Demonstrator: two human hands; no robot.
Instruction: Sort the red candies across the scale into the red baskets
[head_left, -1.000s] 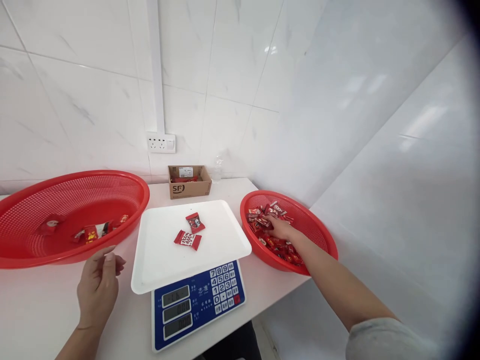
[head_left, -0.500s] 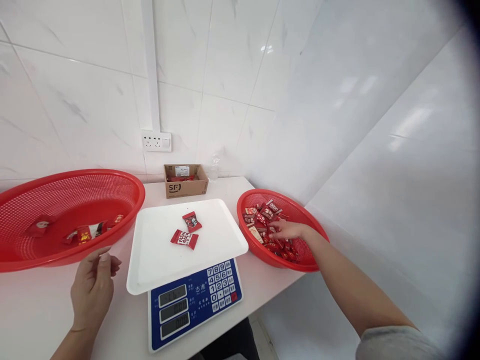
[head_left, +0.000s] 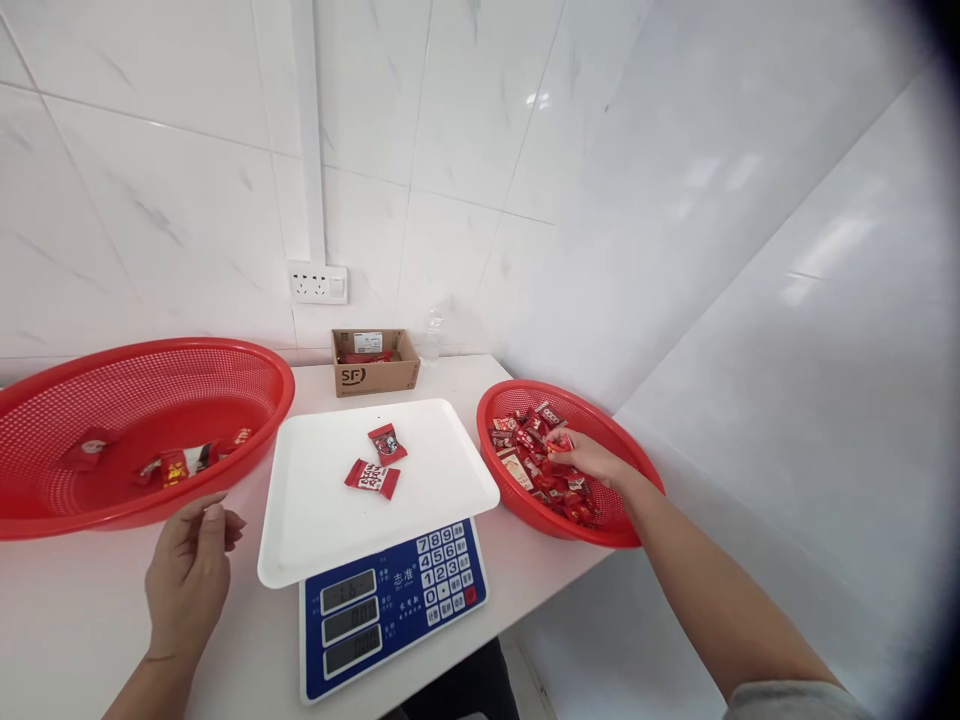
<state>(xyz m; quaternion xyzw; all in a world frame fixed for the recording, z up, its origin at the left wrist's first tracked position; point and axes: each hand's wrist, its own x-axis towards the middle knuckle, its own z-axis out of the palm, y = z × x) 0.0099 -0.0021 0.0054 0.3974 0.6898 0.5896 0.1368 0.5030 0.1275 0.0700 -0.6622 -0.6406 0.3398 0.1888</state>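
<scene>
My right hand (head_left: 589,459) is inside the right red plastic basket (head_left: 645,490), its fingertips pinching a small red-wrapped candy (head_left: 559,443). Many candies in red wrappers (head_left: 555,494) lie loose beneath it. Beside the scale, above the table, my left hand (head_left: 190,570) has its thumb and fingers curled together with nothing visible in them. A digital scale (head_left: 401,610) with a blue keypad carries a white tray (head_left: 315,530). Two red-wrapped candies, one with white patterning (head_left: 371,477) and one with a dark print (head_left: 388,443), rest on that tray, close together.
To the left stands a larger red basket (head_left: 172,350) with a few red packets (head_left: 176,467) in it. A small cardboard box (head_left: 379,377) and a clear plastic bottle (head_left: 433,333) are at the back by the tiled wall. The table's edge runs below the right basket.
My right hand has lifted slightly from among the candies and now has a red candy between its fingertips. My left hand stays in place, and the tray's candies look the same.
</scene>
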